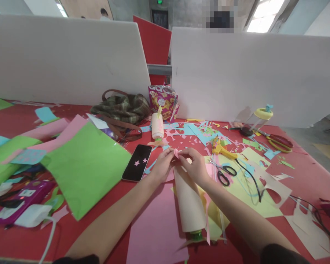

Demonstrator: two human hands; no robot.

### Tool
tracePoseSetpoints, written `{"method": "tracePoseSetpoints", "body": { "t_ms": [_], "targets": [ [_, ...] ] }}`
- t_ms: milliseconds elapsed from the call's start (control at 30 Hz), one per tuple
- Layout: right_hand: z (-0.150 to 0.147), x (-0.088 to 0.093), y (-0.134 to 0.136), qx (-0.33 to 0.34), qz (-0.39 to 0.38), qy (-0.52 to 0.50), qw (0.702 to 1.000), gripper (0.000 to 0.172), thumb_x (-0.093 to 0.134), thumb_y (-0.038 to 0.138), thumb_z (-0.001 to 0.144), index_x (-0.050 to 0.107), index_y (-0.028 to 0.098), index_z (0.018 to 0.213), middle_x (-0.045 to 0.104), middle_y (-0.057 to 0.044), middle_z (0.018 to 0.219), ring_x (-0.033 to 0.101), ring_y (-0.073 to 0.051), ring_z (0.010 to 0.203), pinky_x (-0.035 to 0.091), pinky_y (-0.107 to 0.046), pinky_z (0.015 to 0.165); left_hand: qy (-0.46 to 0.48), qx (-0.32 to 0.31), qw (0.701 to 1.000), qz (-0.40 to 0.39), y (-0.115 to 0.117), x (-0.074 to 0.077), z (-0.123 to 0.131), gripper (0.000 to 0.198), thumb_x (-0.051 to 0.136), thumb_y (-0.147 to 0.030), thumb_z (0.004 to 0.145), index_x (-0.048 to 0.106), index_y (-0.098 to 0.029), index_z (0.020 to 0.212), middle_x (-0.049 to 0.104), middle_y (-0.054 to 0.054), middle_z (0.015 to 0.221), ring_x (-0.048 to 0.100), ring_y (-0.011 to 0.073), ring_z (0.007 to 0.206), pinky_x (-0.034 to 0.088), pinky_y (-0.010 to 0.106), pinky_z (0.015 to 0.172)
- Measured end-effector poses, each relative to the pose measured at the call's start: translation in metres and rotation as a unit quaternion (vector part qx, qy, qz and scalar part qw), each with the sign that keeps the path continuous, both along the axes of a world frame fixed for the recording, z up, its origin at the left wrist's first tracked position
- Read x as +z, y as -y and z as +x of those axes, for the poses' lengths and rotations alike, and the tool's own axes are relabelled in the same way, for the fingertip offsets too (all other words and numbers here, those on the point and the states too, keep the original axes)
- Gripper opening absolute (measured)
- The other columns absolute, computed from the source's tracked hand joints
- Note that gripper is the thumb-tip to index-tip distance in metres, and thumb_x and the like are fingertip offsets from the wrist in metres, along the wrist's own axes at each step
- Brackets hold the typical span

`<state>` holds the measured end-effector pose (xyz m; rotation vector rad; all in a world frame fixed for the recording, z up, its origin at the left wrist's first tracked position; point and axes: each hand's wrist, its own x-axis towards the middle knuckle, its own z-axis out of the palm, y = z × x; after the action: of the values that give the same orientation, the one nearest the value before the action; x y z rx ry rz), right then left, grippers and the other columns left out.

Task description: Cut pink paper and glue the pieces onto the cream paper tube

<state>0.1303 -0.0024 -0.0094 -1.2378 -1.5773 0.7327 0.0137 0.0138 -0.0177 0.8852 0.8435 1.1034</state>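
Note:
A small curled piece of pink paper (176, 153) is pinched between the fingertips of my left hand (164, 162) and my right hand (194, 164). Beneath my hands lies a bottle wrapped in cream paper (190, 203), its green cap pointing towards me. Left of my left hand is a black smartphone (134, 169) with pink paper stars (136, 163) on its screen. Black-handled scissors (224, 176) and a yellow hot glue gun (222, 149) rest to the right of my right hand. A pink paper sheet (155, 223) spreads under my forearms.
Green sheets (90, 165) and a purple power strip (23, 200) occupy the left. Behind stand a smaller wrapped bottle (157, 125), a snack bag (165, 102) and a plaid bag (123, 106). Pliers (279, 142), a clear yellow-lidded cup (257, 121) and paper scraps lie right. White partitions (250, 73) border the back.

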Motion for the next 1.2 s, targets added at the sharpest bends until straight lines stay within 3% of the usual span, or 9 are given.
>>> {"method": "tracePoseSetpoints", "body": {
  "t_ms": [167,633,867,1033,1200],
  "targets": [
    [-0.003,-0.002,-0.001,0.01,0.069,0.049,0.996,0.012,0.05,0.017,0.073,0.061,0.021,0.076,0.058,-0.004,0.075,0.054,-0.014,0.068,0.046,-0.027,0.064,0.035,-0.009,0.999,-0.029,0.0,0.0,0.0,0.015,0.054,-0.028,0.07,0.048,-0.015,0.067,0.056,0.001,0.069,0.057,0.0135,0.067,0.044,0.023,0.058],
    [0.001,0.003,-0.006,-0.013,0.07,0.08,0.994,0.012,0.049,0.018,0.073,0.061,0.02,0.073,0.06,-0.003,0.073,0.054,-0.014,0.064,0.044,-0.027,0.061,0.069,-0.048,0.994,-0.073,-0.004,-0.006,-0.015,0.008,0.059,-0.021,0.068,0.057,-0.013,0.071,0.057,0.002,0.068,0.055,0.0096,0.063,0.045,0.022,0.063],
    [0.005,0.007,-0.002,-0.011,0.054,0.064,0.996,0.011,0.056,0.025,0.069,0.059,0.019,0.077,0.062,-0.003,0.074,0.055,-0.014,0.065,0.045,-0.027,0.061,0.038,-0.03,0.999,-0.022,-0.003,-0.005,-0.011,0.018,0.064,-0.026,0.063,0.06,-0.013,0.076,0.059,0.004,0.077,0.056,0.0139,0.072,0.044,0.026,0.066],
    [0.008,0.0,-0.004,-0.054,-0.026,0.01,0.998,0.012,0.057,0.029,0.066,0.059,0.018,0.07,0.063,-0.004,0.071,0.056,-0.015,0.063,0.045,-0.027,0.06,-0.019,-0.023,0.999,0.022,-0.005,-0.006,-0.01,0.016,0.063,-0.026,0.065,0.059,-0.015,0.076,0.058,0.001,0.074,0.054,0.0105,0.064,0.042,0.023,0.061],
    [0.011,-0.002,-0.005,-0.07,-0.062,-0.007,0.996,0.012,0.057,0.03,0.066,0.058,0.018,0.064,0.062,-0.003,0.065,0.055,-0.015,0.058,0.044,-0.026,0.055,-0.094,-0.022,0.992,0.086,-0.015,-0.003,-0.009,0.015,0.06,-0.028,0.069,0.057,-0.017,0.079,0.056,0.0,0.075,0.053,0.0113,0.071,0.041,0.023,0.067]
  ]
}}
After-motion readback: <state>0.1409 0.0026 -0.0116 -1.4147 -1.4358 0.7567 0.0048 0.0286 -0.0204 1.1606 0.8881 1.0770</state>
